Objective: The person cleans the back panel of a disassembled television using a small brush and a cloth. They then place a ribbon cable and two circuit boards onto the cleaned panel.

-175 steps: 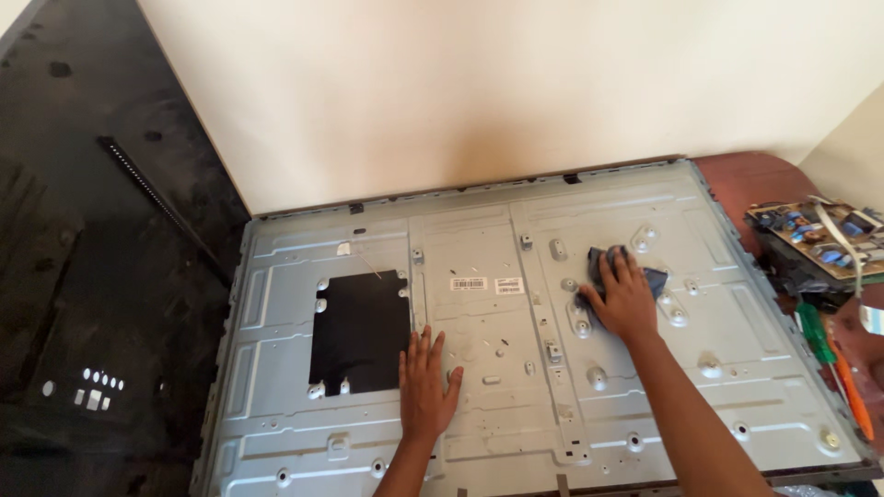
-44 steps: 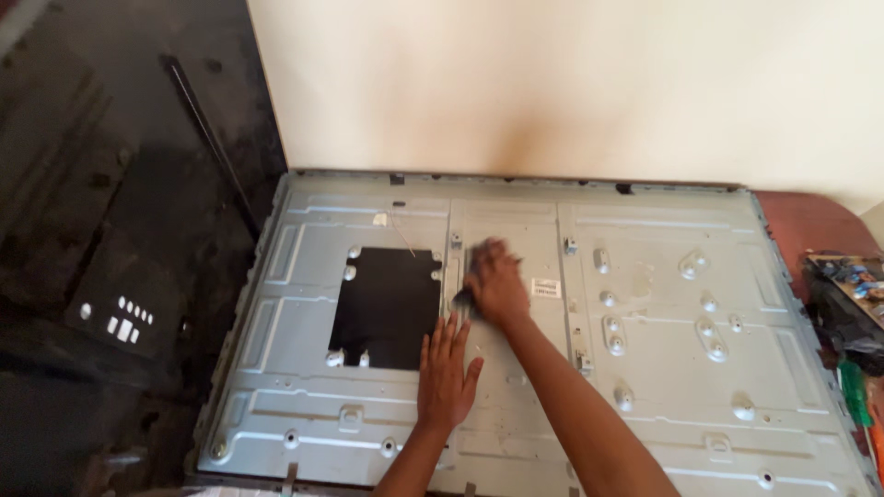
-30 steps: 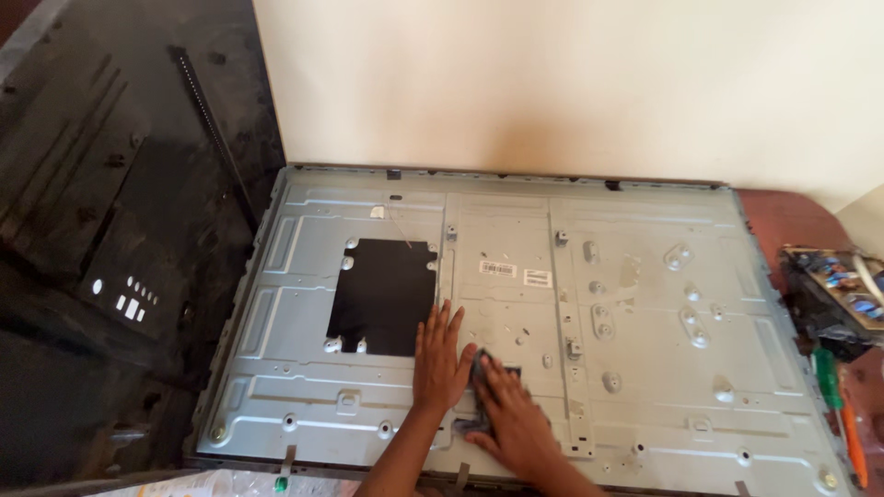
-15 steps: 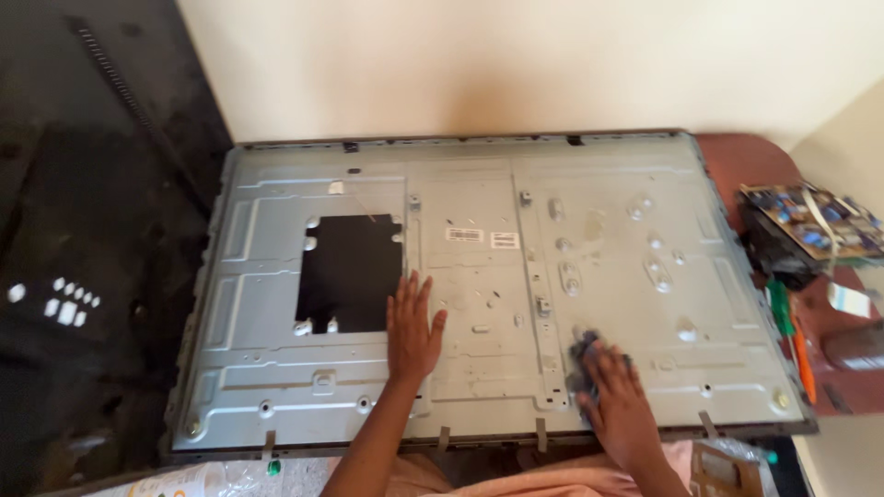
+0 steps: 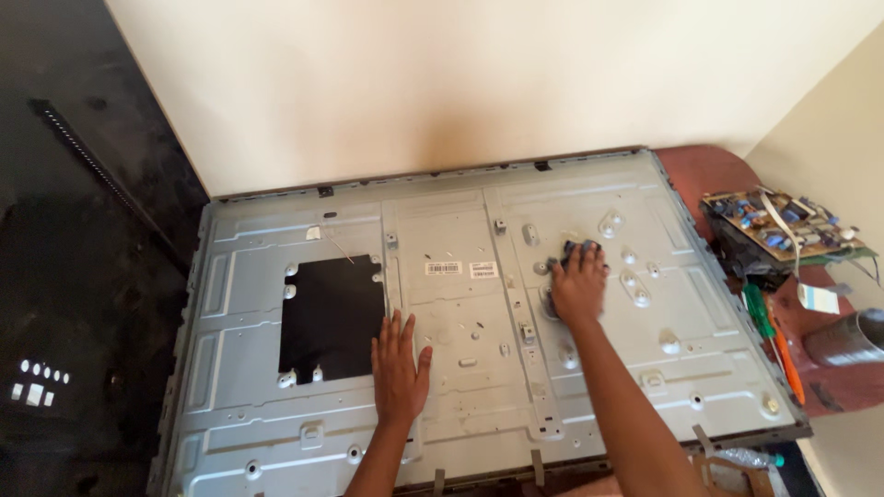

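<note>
I am wiping down the grey metal back panel (image 5: 460, 368) of a large flat screen, which lies flat and fills the middle of the frame, its far edge against the cream wall (image 5: 442, 83). My right hand (image 5: 580, 287) is right of centre, fingers curled over a dark cloth (image 5: 578, 248) and pressing it onto the metal among the raised screw bosses. My left hand (image 5: 399, 370) lies flat and spread below centre, holding nothing, just right of the black rectangular opening (image 5: 331, 317). I judge this to be the middle of the wiping: the lower right and the left of the sheet look yet to be covered. The next stroke calls for steady downward pressure, steering the cloth around the bosses. At the right edge a green circuit board (image 5: 783, 225) and screwdrivers (image 5: 773, 336) lie on the reddish table (image 5: 709, 170), off the panel.
</note>
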